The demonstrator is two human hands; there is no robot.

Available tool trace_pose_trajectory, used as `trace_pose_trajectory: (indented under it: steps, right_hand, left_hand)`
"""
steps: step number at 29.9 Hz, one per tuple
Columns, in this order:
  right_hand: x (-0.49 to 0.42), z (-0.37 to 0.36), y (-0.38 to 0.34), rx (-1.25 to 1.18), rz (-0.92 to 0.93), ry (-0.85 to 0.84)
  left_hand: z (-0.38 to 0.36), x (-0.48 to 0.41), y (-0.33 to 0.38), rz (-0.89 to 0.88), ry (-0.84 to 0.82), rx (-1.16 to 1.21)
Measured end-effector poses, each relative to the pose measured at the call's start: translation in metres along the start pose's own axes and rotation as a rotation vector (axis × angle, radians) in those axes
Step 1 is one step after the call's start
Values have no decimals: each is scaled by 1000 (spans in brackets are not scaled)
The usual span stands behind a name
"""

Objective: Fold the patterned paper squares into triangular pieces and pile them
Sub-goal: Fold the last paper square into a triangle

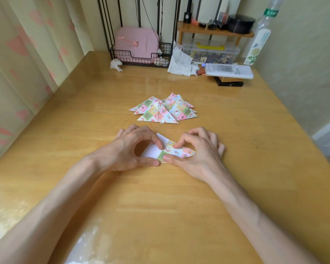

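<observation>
A patterned paper square (pixel 176 152) lies partly folded on the wooden table (pixel 160 197), its white underside showing on the left and the pastel checked side on the right. My left hand (pixel 130 149) presses the white part, with curled index finger and thumb on its edges. My right hand (pixel 200 149) holds the patterned flap down, thumb on the near corner and curled index finger on the fold. Just beyond both hands sits a pile of folded triangular pieces (pixel 164 110), several of them overlapping.
Along the back edge stand a black wire basket (pixel 139 54) with a pink case, crumpled tissue (pixel 181 61), a clear storage box (pixel 211 53), a small wooden shelf (pixel 215 31) with cosmetics, a tall bottle (pixel 260 37) and a wrapped packet (pixel 229 70). A curtain hangs at left.
</observation>
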State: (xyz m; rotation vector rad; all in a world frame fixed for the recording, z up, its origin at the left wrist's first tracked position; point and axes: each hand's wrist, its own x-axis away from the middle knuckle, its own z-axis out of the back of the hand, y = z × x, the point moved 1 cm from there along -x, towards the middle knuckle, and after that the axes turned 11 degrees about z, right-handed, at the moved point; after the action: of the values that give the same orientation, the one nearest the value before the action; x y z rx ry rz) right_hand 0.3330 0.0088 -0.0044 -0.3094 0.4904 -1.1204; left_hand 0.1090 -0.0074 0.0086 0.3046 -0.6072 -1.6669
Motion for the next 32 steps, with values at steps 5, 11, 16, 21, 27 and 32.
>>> trace_pose_trajectory:
  steps: [5, 11, 16, 21, 27, 32]
  right_hand:
    - [1, -2, 0, -25, -1, 9]
    - [2, -9, -12, -37, -51, 17]
    - [-4, -9, -13, -10, -64, -74]
    - [-2, -15, -20, 31, -115, -84]
    - [-7, -14, -22, 77, -103, -128]
    - [-4, -17, -21, 80, -104, -108]
  left_hand:
    - [10, 5, -4, 2, -99, 21]
    - [14, 5, -6, -6, -156, 23]
    - [13, 6, -7, -15, -158, 25]
    - [13, 5, -8, -22, -159, 23]
    - [13, 5, -8, -27, -158, 27]
    - [12, 4, -8, -26, -153, 21]
